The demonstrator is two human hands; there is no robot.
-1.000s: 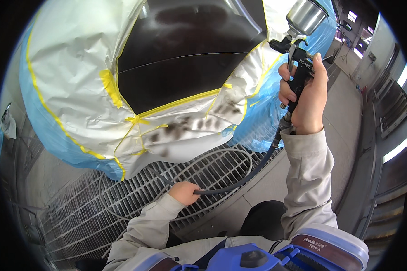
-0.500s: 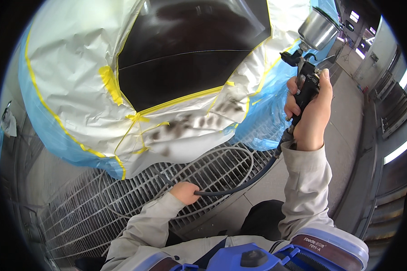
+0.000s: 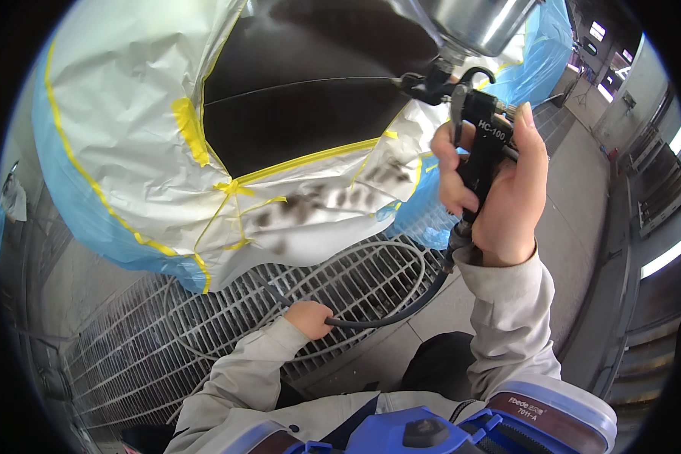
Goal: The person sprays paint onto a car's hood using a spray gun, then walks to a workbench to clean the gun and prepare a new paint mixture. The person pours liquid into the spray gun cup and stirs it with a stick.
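My right hand (image 3: 511, 185) is wrapped round the black grip of a spray gun (image 3: 477, 129). A silver paint cup (image 3: 480, 23) sits on top of the gun, partly past the upper edge. The nozzle points left, in front of a dark glossy panel (image 3: 310, 113) framed by yellow tape. My left hand (image 3: 309, 320) is closed on the dark air hose (image 3: 386, 318), which curves up to the base of the gun's grip. Whether any spray leaves the nozzle I cannot make out.
White masking paper (image 3: 121, 129) and blue film (image 3: 91, 227) surround the panel, with dark paint smudges (image 3: 303, 208) below it. Loops of hose lie over a metal floor grating (image 3: 129, 340). A blue respirator (image 3: 401, 431) shows at the lower edge. A grey wall (image 3: 658, 219) stands right.
My right hand has brought the spray gun left and closer, so its nozzle now overlaps the panel's right side. My left hand stays almost still on the hose.
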